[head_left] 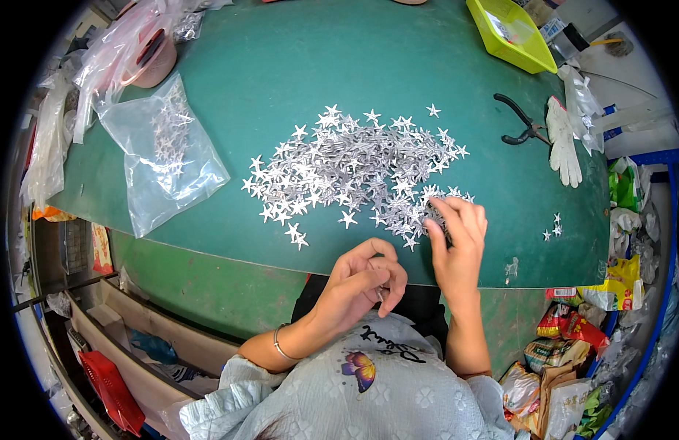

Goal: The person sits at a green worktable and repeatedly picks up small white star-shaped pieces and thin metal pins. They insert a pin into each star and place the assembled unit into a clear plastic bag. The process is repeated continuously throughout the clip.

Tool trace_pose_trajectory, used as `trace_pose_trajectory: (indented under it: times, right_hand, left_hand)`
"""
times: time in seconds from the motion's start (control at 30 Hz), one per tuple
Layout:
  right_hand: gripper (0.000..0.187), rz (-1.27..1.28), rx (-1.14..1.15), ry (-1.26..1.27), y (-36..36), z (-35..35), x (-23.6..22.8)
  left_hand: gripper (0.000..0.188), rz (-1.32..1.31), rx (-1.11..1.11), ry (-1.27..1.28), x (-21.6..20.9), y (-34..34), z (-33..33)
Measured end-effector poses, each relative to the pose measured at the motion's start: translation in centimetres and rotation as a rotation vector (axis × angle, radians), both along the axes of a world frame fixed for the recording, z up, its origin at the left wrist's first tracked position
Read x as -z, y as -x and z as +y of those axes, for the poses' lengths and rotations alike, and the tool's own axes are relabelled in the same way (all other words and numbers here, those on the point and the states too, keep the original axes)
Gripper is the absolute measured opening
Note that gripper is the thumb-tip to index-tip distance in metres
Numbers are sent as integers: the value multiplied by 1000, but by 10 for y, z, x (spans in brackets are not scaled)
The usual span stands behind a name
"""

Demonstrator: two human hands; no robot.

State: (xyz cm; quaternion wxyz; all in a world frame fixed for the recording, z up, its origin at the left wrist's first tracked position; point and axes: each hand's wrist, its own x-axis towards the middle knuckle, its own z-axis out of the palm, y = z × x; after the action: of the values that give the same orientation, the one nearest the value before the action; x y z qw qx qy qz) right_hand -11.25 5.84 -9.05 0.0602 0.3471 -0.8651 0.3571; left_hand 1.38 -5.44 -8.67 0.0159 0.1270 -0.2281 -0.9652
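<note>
A heap of small silver starfish-shaped pieces is spread over the green table in front of me. My right hand is at the heap's near right edge, thumb and fingers curved around some of the pieces there. My left hand is held above the table's near edge, fingers curled in toward the palm. A small greyish bit peeks out below those fingers, too hidden to name. At the heap's left lies a clear plastic bag with more such pieces inside.
Pliers with black handles and a white glove lie at the right, below a yellow-green basket. A few loose stars sit near the right edge. A pink bowl stands at the far left. An open drawer is lower left.
</note>
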Motion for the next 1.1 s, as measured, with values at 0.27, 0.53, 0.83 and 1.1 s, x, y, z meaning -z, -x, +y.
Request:
trace_pose_trajectory:
  times: [0.27, 0.53, 0.83, 1.1]
  right_hand:
    - [10, 16, 13, 81, -4, 6, 2]
    - [9, -316, -169, 279, -29, 15, -19]
    - [10, -501, -206, 427, -35, 16, -21]
    - [8, -651, -223, 487, -35, 18, -20]
  left_hand:
    - [16, -188, 14, 82, 7, -3, -1]
    - [28, -172, -108, 484, -6, -1, 6]
    - [26, -103, -163, 735, -6, -4, 8]
    - [14, -116, -132, 662, -5, -5, 8]
